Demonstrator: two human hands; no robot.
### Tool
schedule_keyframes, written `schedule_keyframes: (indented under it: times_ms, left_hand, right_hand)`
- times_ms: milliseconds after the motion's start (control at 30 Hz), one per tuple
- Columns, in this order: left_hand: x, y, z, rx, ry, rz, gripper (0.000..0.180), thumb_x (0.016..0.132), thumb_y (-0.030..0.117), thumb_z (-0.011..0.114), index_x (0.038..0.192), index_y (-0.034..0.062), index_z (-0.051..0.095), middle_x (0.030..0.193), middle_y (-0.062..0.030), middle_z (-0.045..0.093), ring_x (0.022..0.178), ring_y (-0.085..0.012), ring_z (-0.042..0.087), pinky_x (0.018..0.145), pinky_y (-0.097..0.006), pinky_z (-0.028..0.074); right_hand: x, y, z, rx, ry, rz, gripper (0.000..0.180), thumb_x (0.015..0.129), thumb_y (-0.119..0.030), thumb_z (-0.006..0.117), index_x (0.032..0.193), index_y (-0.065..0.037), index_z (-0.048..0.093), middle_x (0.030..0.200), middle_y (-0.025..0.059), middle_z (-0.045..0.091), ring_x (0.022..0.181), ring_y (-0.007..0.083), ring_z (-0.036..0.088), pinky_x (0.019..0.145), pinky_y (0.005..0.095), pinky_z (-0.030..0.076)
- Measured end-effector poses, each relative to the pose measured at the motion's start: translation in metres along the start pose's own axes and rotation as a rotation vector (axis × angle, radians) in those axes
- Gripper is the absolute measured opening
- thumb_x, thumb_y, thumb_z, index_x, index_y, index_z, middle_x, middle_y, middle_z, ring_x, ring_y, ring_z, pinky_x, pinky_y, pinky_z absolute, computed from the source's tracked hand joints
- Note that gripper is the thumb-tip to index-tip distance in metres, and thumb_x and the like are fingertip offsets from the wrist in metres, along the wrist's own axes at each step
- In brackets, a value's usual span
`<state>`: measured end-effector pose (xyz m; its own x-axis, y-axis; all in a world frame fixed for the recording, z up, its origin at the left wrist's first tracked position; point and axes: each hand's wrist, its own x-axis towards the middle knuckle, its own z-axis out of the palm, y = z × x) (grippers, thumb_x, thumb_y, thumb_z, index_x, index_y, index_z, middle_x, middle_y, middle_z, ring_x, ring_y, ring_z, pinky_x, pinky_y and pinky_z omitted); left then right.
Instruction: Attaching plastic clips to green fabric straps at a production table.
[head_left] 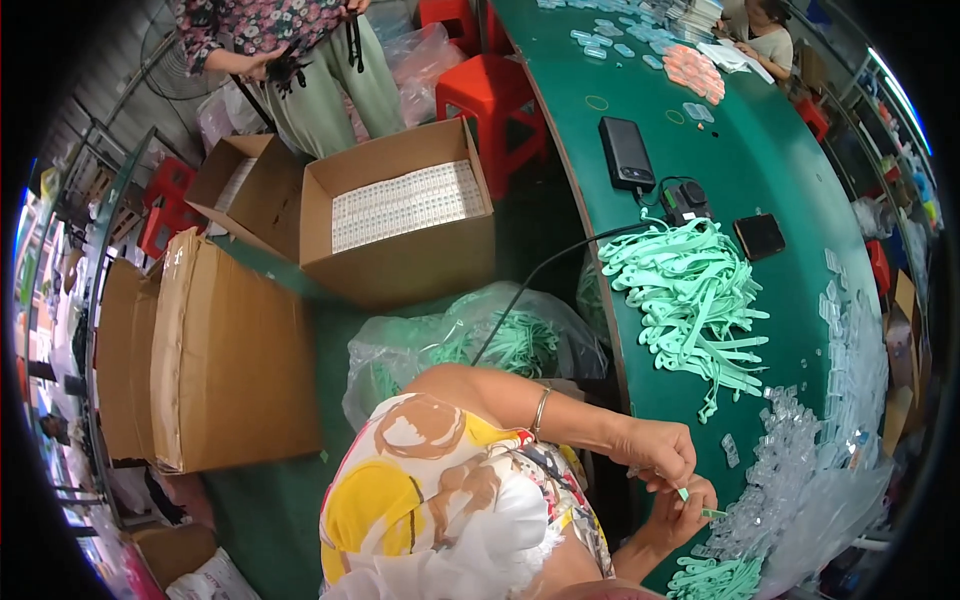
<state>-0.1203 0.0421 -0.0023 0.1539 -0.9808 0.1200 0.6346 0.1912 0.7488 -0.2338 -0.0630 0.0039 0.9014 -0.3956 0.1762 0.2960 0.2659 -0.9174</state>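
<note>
- The left hand [655,455] pinches a thin mint-green strap [683,492] in a closed grip; most of the strap is hidden by the fingers.
- The right hand [682,508], just below it, closes on the same strap's lower end.
- Right of both grips lies a heap of clear plastic pieces [800,450], blurred.
- Above them, a pile of green straps [695,295] rests on the green worktop [780,160].
- Left, a bag of straps [470,345], partly hidden.
</note>
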Motion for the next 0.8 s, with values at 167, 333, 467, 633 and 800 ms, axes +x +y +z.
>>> schedule_keyframes:
  times_ms: [167,333,467,633,800]
  left_hand:
    - [-0.004,0.0,-0.003,-0.067,0.006,-0.086,0.011,0.063,0.012,0.055,0.06,0.0018,0.058,0.056,-0.0075,0.055,0.042,-0.0101,0.051,0.033,-0.02,0.033]
    - [-0.005,0.007,-0.002,-0.024,-0.047,-0.08,0.017,0.068,0.018,0.06,0.062,0.0016,0.058,0.056,-0.005,0.055,0.04,-0.0081,0.049,0.033,-0.019,0.032]
    - [-0.002,0.016,-0.004,0.183,-0.011,-0.056,0.024,0.076,0.022,0.059,0.066,0.0008,0.059,0.056,-0.0038,0.055,0.042,-0.0075,0.047,0.037,-0.02,0.035]
    - [0.001,0.02,-0.006,0.35,-0.017,-0.055,0.03,0.082,0.028,0.056,0.072,0.0001,0.059,0.058,-0.003,0.055,0.043,-0.0077,0.048,0.04,-0.021,0.037]
    - [0.001,0.017,-0.008,0.518,0.104,-0.123,0.035,0.085,0.034,0.052,0.078,-0.0002,0.058,0.062,-0.0023,0.055,0.046,-0.008,0.047,0.043,-0.022,0.038]
  right_hand:
    - [-0.001,0.002,0.003,0.215,-0.04,-0.015,0.03,0.081,-0.011,0.05,0.055,-0.006,0.037,0.049,0.0004,0.036,0.044,0.0081,0.033,0.045,0.0212,0.029]
    - [-0.005,-0.004,-0.008,0.16,-0.052,0.122,0.03,0.082,-0.016,0.053,0.058,-0.005,0.039,0.051,0.0006,0.037,0.048,0.0094,0.036,0.05,0.0232,0.032]
    - [0.008,-0.019,0.004,-0.62,0.06,-0.095,0.025,0.08,-0.017,0.056,0.065,-0.003,0.043,0.062,0.0017,0.041,0.057,0.0106,0.037,0.053,0.0238,0.031]
    - [0.017,-0.033,0.007,-0.986,-0.145,-0.343,0.024,0.073,-0.018,0.067,0.084,-0.002,0.055,0.078,0.0086,0.047,0.074,0.022,0.046,0.063,0.0289,0.037]
    - [0.009,-0.028,-0.003,-0.918,0.008,-0.151,0.02,0.077,-0.016,0.065,0.085,0.0,0.055,0.078,0.0087,0.052,0.07,0.0208,0.05,0.062,0.0291,0.04]
